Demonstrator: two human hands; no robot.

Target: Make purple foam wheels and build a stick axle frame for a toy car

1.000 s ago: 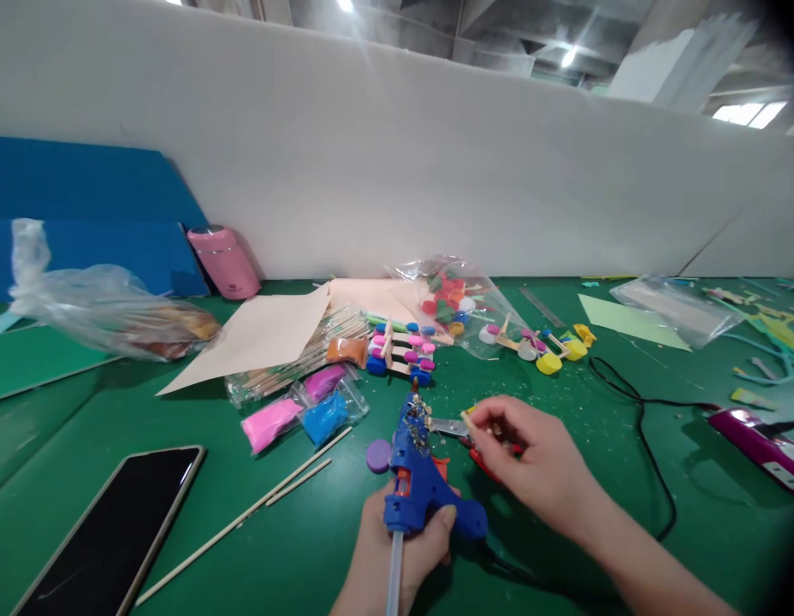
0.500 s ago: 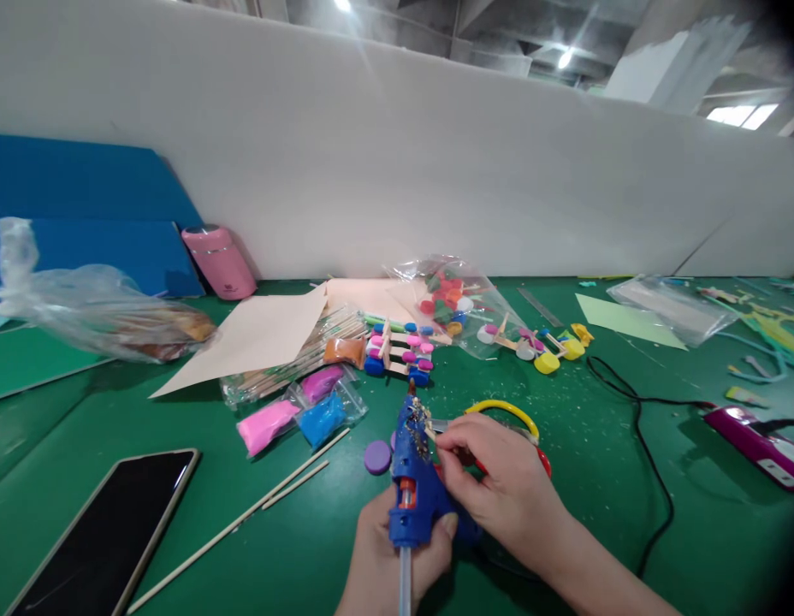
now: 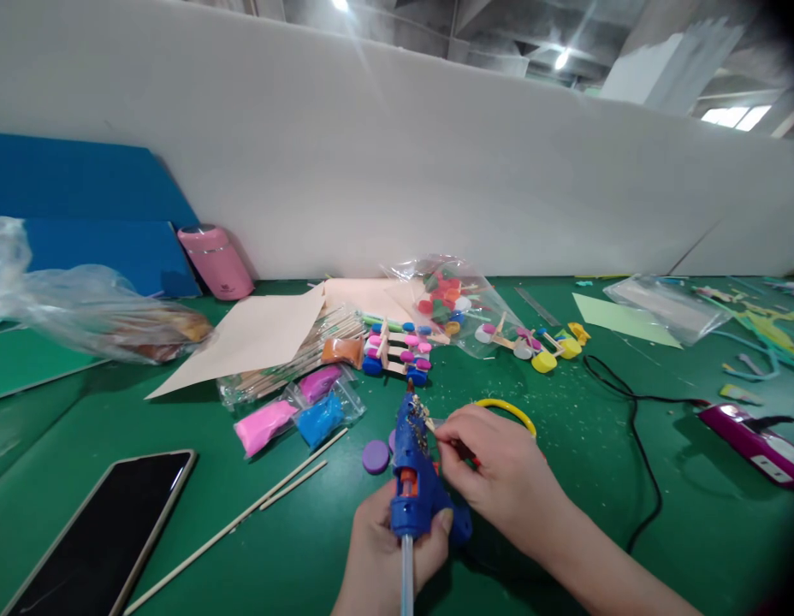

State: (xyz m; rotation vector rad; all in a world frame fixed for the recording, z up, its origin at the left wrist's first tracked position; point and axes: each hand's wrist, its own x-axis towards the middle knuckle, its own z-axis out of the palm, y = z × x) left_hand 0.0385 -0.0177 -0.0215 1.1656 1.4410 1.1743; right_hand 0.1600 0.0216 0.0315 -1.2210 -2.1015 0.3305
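1. While a white partition wall (image 3: pixel 397 171) rises behind it, a green table (image 3: pixel 564 479) fills the view, strewn with craft supplies.
2. At far left lies a crumpled clear plastic bag (image 3: pixel 82 312); a sheet of tan paper (image 3: pixel 256 334) rests just right of it, with a pink bottle (image 3: pixel 216 261) behind.
3. A dark phone (image 3: pixel 95 530) lies face up at lower left, two thin wooden sticks (image 3: pixel 256 509) beside it.
4. The left hand (image 3: pixel 384 556) is wrapped around the grip of a blue glue gun (image 3: pixel 413 475) at bottom centre — nozzle pointing away from the person, a clear glue stick protruding from its back.
5. The right hand (image 3: pixel 500 470) is pinched on something small beside the gun's nozzle; what it grasps is too small to tell. A yellow ring (image 3: pixel 506 406) shows just behind this hand.
6. Small packets of pink and blue clay (image 3: pixel 294 419) sit left of the gun, and a purple disc (image 3: pixel 375 456) lies just beside its barrel.
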